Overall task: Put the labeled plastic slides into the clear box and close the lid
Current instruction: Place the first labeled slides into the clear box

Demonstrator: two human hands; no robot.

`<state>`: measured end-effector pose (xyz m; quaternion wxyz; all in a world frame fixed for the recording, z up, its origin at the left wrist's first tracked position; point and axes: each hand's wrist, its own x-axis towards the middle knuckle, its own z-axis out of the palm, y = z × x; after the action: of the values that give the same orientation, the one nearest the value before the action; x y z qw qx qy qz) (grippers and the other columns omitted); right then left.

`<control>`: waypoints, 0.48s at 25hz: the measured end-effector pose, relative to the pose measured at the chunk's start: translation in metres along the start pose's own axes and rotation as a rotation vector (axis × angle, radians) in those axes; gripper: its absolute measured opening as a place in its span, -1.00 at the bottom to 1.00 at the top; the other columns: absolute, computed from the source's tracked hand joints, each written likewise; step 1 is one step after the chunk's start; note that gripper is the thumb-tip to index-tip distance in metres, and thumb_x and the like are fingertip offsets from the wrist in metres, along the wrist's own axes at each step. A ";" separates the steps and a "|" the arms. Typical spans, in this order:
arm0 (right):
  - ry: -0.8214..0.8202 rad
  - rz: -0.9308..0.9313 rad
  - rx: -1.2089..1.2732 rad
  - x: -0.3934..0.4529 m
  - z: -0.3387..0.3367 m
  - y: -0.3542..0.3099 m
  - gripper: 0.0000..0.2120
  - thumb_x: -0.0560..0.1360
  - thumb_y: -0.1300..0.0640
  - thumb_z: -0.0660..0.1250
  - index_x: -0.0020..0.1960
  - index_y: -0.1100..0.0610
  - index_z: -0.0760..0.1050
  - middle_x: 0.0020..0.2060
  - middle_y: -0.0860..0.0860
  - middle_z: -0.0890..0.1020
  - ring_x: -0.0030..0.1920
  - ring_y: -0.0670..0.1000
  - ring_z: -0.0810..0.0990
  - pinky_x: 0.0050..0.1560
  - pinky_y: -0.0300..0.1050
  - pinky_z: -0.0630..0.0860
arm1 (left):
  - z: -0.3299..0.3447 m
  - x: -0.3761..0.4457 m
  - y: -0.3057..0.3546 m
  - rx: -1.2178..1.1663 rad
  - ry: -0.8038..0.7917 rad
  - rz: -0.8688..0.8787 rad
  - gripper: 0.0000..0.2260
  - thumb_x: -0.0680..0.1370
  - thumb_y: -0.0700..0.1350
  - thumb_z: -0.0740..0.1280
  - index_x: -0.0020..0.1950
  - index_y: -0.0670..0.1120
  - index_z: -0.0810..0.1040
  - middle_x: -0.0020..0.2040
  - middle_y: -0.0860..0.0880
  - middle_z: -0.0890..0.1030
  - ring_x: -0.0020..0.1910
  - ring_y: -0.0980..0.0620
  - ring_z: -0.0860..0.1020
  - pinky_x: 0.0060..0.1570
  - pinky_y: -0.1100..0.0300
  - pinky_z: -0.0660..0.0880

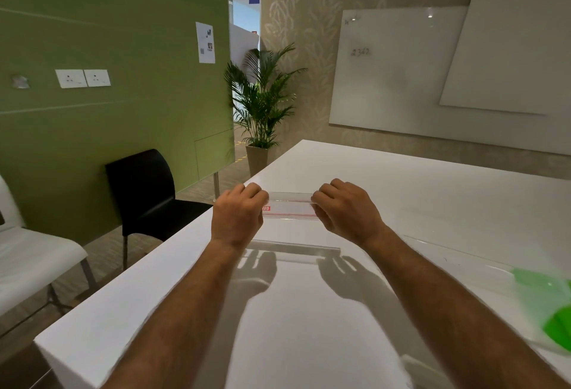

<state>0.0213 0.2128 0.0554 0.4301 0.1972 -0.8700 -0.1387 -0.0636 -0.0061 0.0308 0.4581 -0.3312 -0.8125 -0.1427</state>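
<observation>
A long, narrow clear box (290,206) with thin red lines and a red label at its left end is held above the white table (432,203). My left hand (239,214) grips its left end with curled fingers. Its right end is gripped the same way by my right hand (346,211). The box throws a shadow on the table below it, so it hangs a little above the surface. Whether the lid is down, and what lies inside, I cannot tell. No loose slides are visible.
A green plastic item (553,305) with a clear sheet lies at the table's right edge. Left of the table stand a black chair (145,191) and a white chair (27,252). A potted palm (262,101) stands beyond the far corner.
</observation>
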 end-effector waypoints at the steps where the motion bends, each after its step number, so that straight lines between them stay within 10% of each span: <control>1: 0.019 0.066 0.069 -0.006 -0.003 0.003 -0.75 0.49 -0.03 0.37 -0.05 0.16 0.57 -0.17 0.08 0.67 -0.26 0.10 0.57 -0.34 -0.09 0.52 | -0.001 0.000 0.002 -0.025 0.030 -0.021 -0.84 0.36 -0.32 0.50 -0.28 -0.09 0.59 -0.30 -0.03 0.60 -0.40 -0.10 0.50 -0.49 0.17 0.34; 5: -0.005 0.322 0.399 -0.031 -0.014 0.021 -0.04 0.28 -0.41 0.40 0.48 0.11 0.23 0.38 0.05 0.47 0.28 0.03 0.50 0.22 -0.09 0.49 | -0.001 -0.002 0.007 -0.167 0.106 -0.162 -0.88 0.45 -0.23 0.48 -0.22 -0.13 0.56 -0.25 -0.06 0.59 -0.41 -0.12 0.50 -0.58 0.13 0.41; 12: -0.159 0.289 0.364 -0.040 -0.028 0.026 0.07 0.25 -0.40 0.43 0.55 0.04 0.05 0.51 -0.01 0.28 0.43 0.02 0.36 0.31 -0.08 0.40 | -0.002 0.010 0.048 -0.622 0.215 -0.238 -0.90 0.42 -0.46 0.43 -0.16 -0.33 0.55 -0.13 -0.19 0.65 -0.13 -0.14 0.65 -0.24 0.00 0.60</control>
<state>0.0601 0.2524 0.0546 0.3328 0.1334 -0.9310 0.0683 -0.0337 0.0327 0.0368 0.3985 -0.3407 -0.7102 -0.4698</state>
